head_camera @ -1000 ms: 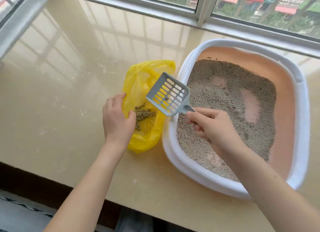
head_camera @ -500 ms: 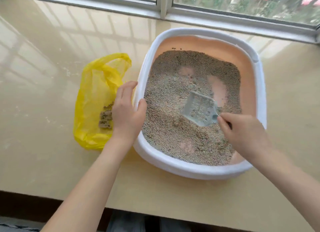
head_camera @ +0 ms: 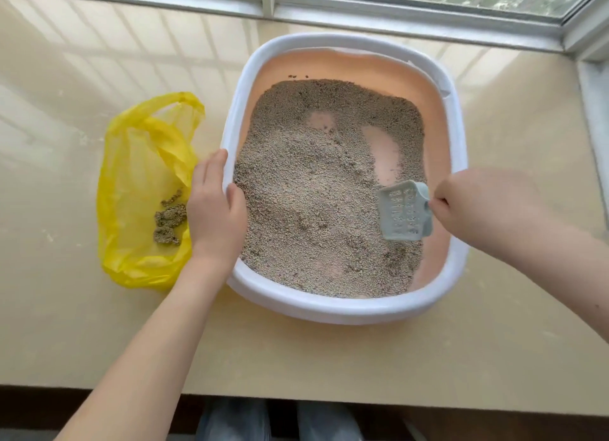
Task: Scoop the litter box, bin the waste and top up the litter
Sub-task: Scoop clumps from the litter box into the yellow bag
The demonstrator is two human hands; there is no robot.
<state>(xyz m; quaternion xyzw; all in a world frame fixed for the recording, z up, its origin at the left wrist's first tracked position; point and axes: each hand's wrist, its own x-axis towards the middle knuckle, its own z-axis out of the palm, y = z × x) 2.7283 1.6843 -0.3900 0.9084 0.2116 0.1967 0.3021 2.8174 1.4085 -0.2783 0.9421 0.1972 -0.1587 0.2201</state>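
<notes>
Glossy beige sill (head_camera: 329,351), window frame (head_camera: 273,2), daylight, possibly greenery outside.

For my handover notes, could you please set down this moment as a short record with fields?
surface: beige sill by a window
litter box: white rim, peach inside, grey litter with bare patches
left hand: grips the box's left rim
right hand: holds a grey slotted scoop over the litter at the box's right side
yellow bag: open, left of the box, clumps inside
top-up litter: none in view
</notes>
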